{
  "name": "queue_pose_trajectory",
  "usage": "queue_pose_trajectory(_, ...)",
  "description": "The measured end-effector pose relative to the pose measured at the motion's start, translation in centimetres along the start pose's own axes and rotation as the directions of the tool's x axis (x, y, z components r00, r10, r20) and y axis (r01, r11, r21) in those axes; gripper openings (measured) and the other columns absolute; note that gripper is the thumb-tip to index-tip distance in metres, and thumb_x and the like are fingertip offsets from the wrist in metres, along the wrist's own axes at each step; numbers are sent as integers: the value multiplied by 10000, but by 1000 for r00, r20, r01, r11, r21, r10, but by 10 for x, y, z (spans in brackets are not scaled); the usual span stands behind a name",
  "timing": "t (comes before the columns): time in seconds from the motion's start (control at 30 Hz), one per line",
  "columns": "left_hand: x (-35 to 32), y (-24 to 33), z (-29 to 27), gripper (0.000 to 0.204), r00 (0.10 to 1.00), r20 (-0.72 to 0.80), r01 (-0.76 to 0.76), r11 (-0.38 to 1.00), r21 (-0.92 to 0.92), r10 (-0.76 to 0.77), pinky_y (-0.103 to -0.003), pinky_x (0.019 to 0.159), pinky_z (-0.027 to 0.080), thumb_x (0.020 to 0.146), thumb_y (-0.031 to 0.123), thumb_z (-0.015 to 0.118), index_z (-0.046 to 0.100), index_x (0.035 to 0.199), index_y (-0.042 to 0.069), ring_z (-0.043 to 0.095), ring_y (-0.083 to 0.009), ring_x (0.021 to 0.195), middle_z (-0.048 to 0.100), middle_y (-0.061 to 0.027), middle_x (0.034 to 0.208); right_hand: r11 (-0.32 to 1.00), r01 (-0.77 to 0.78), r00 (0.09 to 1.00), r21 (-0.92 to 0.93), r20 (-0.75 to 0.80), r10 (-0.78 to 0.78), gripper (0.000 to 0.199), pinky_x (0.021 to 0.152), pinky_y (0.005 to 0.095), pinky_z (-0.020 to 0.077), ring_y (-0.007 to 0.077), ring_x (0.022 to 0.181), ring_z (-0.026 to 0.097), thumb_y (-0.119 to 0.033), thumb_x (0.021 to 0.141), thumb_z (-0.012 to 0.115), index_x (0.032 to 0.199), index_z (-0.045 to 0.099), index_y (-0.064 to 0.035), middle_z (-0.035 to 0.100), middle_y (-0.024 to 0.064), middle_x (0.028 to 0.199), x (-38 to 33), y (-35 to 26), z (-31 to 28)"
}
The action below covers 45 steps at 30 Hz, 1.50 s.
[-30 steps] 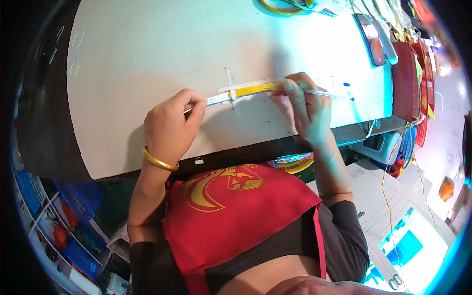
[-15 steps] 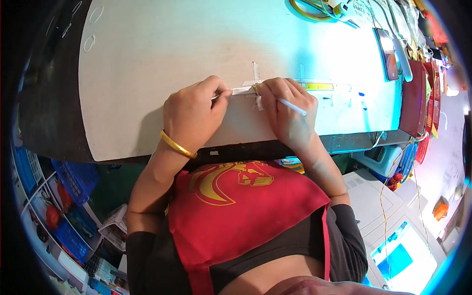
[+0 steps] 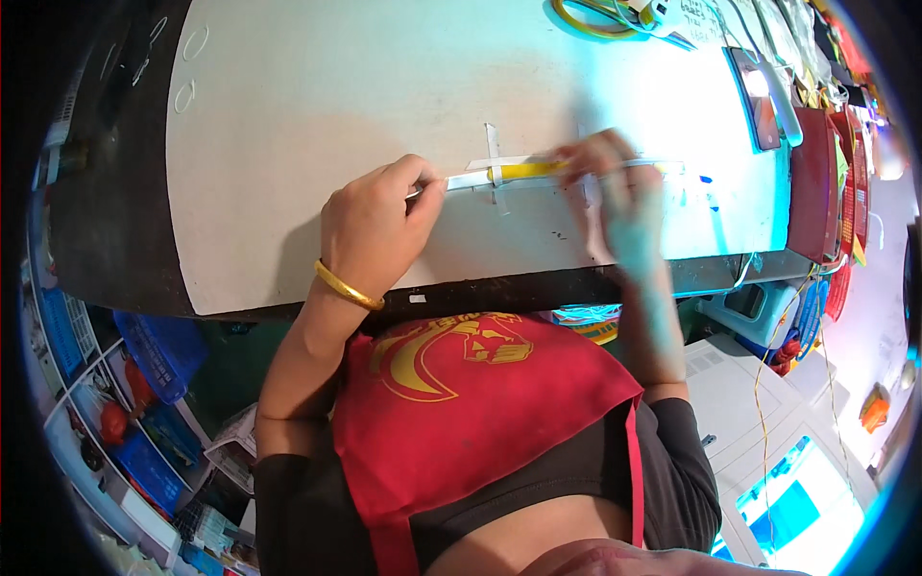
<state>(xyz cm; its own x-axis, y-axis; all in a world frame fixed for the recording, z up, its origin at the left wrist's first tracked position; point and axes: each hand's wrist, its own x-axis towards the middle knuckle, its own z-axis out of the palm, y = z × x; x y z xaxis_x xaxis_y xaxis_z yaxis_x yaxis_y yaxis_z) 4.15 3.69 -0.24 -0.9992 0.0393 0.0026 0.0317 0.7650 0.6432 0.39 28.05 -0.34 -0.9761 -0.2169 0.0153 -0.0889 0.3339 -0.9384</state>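
Note:
My left hand (image 3: 384, 216), wearing a gold bangle, is closed in a pinch on the end of a narrow white strip (image 3: 468, 180). From there the strip runs right to a yellow strip (image 3: 523, 171), both lying along the board. A strip of pale tape (image 3: 494, 144) crosses near where white meets yellow. My right hand (image 3: 615, 187) is over the right end of the yellow strip, smeared by motion. Its fingers are too blurred to read, and I cannot make out whether the pale stick seen earlier is still in it.
A pale board (image 3: 288, 115) covers the dark table. At right lie a phone (image 3: 752, 101) and a dark red box (image 3: 814, 182); a yellow cable coil (image 3: 586, 24) rests at the far edge. Blue baskets (image 3: 158, 355) stand below left, a white machine (image 3: 730, 394) below right.
My right hand has moved right along the strip from the join, uncovering more of the yellow strip. My left hand keeps its pinch in nearly the same place.

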Motion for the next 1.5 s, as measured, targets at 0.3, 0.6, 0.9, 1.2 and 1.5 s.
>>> queue_pose_trajectory(0.3,-21,-8,-24,379,999,36,7,1000,22,-8,-334,686,529,769,-21,691,583,1123,61,636,-284,950,577,-105,1095,501,-240,967,-832,-252,44,292,799,417,511,317,976,665,-326,920,632,1106,642,-101,661,117,1093,-26,38,-162)
queue_pose_trajectory(0.6,4,-19,-50,216,953,230,240,954,-179,-197,-226,559,468,803,-14,720,649,1007,-17,576,-90,678,607,-36,843,308,-825,513,-473,-857,57,258,789,437,524,347,899,678,-378,877,660,1032,680,-173,700,99,899,-32,105,-273)
queue_pose_trajectory(0.9,4,-11,-33,127,884,275,438,876,-202,-379,-196,429,366,874,96,710,695,957,1,475,-46,504,551,18,631,722,-252,695,-644,-639,-328,446,651,301,461,152,678,577,-349,1042,422,914,683,-11,650,75,814,-46,49,-198)
queue_pose_trajectory(1.2,12,4,-23,95,892,277,435,847,-306,-358,-186,412,347,912,102,658,680,952,18,463,-29,483,520,30,617,1000,-21,884,-5,-468,17,205,692,259,550,113,802,672,-157,1011,552,1089,639,11,688,63,884,-22,51,-138)
queue_pose_trajectory(1.5,15,13,-7,115,878,256,458,864,-211,-403,-195,391,351,917,118,651,684,964,18,476,-34,464,572,1,621,994,13,852,111,-522,47,382,675,274,546,164,828,697,-295,1055,449,1078,628,42,687,107,946,-24,55,-139)
